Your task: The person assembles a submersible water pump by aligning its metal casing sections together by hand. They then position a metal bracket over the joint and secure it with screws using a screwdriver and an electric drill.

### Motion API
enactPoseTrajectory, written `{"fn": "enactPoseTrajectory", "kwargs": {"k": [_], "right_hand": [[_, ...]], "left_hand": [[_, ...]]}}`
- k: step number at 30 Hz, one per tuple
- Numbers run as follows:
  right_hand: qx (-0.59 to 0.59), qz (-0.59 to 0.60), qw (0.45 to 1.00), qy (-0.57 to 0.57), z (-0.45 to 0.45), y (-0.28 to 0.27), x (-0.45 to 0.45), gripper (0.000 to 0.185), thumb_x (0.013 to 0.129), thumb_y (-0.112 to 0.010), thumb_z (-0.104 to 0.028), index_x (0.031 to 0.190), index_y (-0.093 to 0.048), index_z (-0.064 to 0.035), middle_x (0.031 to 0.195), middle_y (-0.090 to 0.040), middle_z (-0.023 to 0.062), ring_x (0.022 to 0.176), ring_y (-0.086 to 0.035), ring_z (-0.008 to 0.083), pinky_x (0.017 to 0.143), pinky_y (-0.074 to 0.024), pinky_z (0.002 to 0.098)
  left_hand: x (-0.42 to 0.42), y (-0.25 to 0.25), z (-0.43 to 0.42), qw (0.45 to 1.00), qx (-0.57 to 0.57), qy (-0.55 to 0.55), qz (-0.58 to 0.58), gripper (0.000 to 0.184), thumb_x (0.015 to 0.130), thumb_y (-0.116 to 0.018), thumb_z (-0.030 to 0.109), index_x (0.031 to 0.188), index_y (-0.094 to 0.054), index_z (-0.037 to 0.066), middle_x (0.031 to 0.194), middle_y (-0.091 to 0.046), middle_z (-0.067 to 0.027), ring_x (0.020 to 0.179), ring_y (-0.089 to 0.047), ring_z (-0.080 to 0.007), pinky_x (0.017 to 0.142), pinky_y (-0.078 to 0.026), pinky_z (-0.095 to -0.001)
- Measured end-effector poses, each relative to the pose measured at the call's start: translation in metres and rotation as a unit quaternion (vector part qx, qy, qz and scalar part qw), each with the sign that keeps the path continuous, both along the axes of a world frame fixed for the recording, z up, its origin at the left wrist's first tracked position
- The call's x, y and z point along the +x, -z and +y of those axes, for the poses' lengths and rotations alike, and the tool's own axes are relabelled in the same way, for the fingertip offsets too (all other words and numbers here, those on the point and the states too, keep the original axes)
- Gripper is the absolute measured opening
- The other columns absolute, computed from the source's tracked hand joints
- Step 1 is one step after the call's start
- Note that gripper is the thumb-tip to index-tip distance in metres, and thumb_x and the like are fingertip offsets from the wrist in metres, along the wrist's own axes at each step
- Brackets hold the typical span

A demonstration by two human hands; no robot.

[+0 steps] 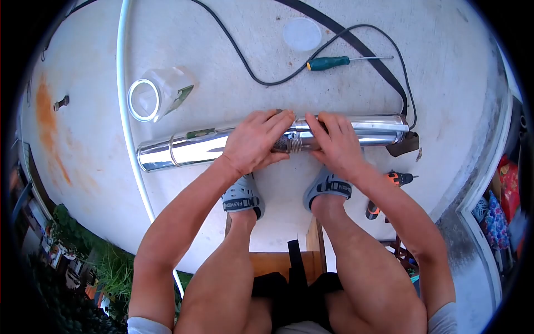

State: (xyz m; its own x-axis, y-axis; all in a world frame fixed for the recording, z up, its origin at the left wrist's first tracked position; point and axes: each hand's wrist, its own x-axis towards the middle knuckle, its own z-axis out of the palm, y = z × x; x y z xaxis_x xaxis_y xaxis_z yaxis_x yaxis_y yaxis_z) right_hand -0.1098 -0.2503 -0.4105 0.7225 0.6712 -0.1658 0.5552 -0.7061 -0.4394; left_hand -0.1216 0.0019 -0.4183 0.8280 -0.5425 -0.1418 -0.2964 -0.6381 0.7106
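Observation:
A long, shiny steel submersible pump point(203, 146) lies across the floor in front of my feet. My left hand point(257, 139) is closed over it just left of the middle, beside a dark mesh band point(282, 143). On the other side of the ringed joint point(296, 139), my right hand point(338, 142) wraps around the right part of the tube, thumb below and fingers on top. Parts of the joint are hidden under my fingers. A black cable point(261, 82) and a dark flat strap point(356, 42) run to the pump's right end.
Beyond the pump lie a clear jar point(167, 92), a round translucent lid point(302, 34) and a green-handled screwdriver point(329, 63). A cordless drill point(397, 178) rests at the right, behind my forearm. A white hose point(123, 94) crosses the left side. A bolt point(62, 102) lies near rust stains.

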Motion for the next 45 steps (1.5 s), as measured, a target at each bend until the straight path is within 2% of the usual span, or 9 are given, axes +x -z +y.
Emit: {"fn": "enactPoseTrajectory", "kwargs": {"k": [5,15,18,20,21,23,26,32,45], "right_hand": [[-0.002,0.041,0.999,-0.013,-0.002,-0.004,0.012,0.089,0.064,-0.089,-0.014,0.145,-0.052,-0.0092,0.128,-0.051,0.0101,0.121,-0.051,0.0308,0.104,-0.0463,0.0423],[0.03,0.041,0.999,-0.01,-0.004,-0.006,0.009,0.085,0.064,-0.088,-0.014,0.142,-0.054,-0.0091,0.128,-0.052,0.0096,0.118,-0.052,0.031,0.103,-0.0468,0.0428],[0.03,0.057,0.998,-0.005,0.0,-0.009,0.017,0.075,0.07,-0.087,-0.019,0.139,-0.058,-0.0074,0.128,-0.053,0.0109,0.118,-0.052,0.0311,0.103,-0.0451,0.0443],[0.144,0.126,0.981,0.039,0.002,-0.014,0.022,0.058,0.076,-0.084,-0.027,0.128,-0.066,-0.0092,0.121,-0.057,0.0104,0.115,-0.053,0.0306,0.098,-0.0436,0.0446],[0.143,0.127,0.981,0.039,0.004,-0.012,0.024,0.058,0.076,-0.084,-0.027,0.128,-0.066,-0.0092,0.121,-0.057,0.0104,0.115,-0.053,0.0306,0.098,-0.0436,0.0446],[0.141,0.244,0.949,0.142,0.013,-0.008,0.027,0.042,0.08,-0.082,-0.033,0.115,-0.071,-0.0131,0.112,-0.06,0.0078,0.112,-0.053,0.0295,0.095,-0.0389,0.0442],[0.084,0.206,0.96,0.171,0.025,-0.009,0.027,0.034,0.077,-0.084,-0.031,0.105,-0.071,-0.0166,0.107,-0.06,0.0043,0.109,-0.052,0.0288,0.095,-0.0351,0.0436],[0.016,0.236,0.954,0.182,0.036,-0.019,0.031,0.034,0.074,-0.088,-0.024,0.1,-0.068,-0.0166,0.108,-0.059,0.0033,0.11,-0.052,0.0286,0.096,-0.0334,0.0443],[0.055,0.172,0.977,0.114,0.03,-0.01,0.019,0.041,0.078,-0.084,-0.02,0.111,-0.06,-0.0125,0.112,-0.055,0.0067,0.11,-0.05,0.0308,0.093,-0.0368,0.0453]], "left_hand": [[-0.007,0.003,0.0,0.999,0.004,0.01,-0.035,0.09,0.066,-0.088,0.026,0.143,-0.05,0.003,0.148,-0.054,-0.0162,0.136,-0.053,-0.0359,0.108,-0.046,-0.0455],[-0.018,0.002,-0.005,0.999,0.004,-0.025,-0.035,0.09,0.065,-0.089,0.02,0.144,-0.05,0.001,0.149,-0.054,-0.017,0.138,-0.051,-0.0347,0.11,-0.044,-0.0457],[-0.014,0.002,-0.003,0.999,-0.004,-0.029,-0.023,0.09,0.065,-0.089,0.02,0.143,-0.05,0.001,0.149,-0.054,-0.0169,0.138,-0.052,-0.0346,0.11,-0.044,-0.0456],[-0.015,0.001,-0.003,0.999,0.0,-0.025,-0.028,0.089,0.065,-0.088,0.021,0.143,-0.051,0.0,0.149,-0.054,-0.0172,0.137,-0.052,-0.0348,0.11,-0.044,-0.0457],[-0.015,0.001,-0.004,0.999,-0.001,-0.025,-0.027,0.089,0.065,-0.088,0.021,0.143,-0.051,0.0,0.149,-0.054,-0.0172,0.137,-0.052,-0.0348,0.11,-0.044,-0.0457],[-0.014,0.001,-0.002,0.999,-0.008,-0.024,-0.029,0.087,0.067,-0.087,0.022,0.142,-0.052,-0.001,0.148,-0.055,-0.0174,0.137,-0.052,-0.0349,0.11,-0.044,-0.0455],[-0.014,0.002,-0.002,0.999,-0.017,-0.026,-0.03,0.086,0.067,-0.087,0.022,0.142,-0.052,-0.001,0.148,-0.055,-0.018,0.137,-0.053,-0.0353,0.11,-0.044,-0.0457],[-0.015,0.002,-0.001,0.999,-0.012,-0.021,-0.038,0.083,0.069,-0.086,0.023,0.141,-0.053,-0.002,0.147,-0.056,-0.0185,0.136,-0.053,-0.0357,0.109,-0.045,-0.0461],[-0.017,0.002,-0.001,0.999,-0.014,-0.019,-0.049,0.079,0.07,-0.084,0.023,0.14,-0.054,-0.001,0.146,-0.057,-0.0177,0.136,-0.054,-0.0351,0.109,-0.045,-0.046]]}}
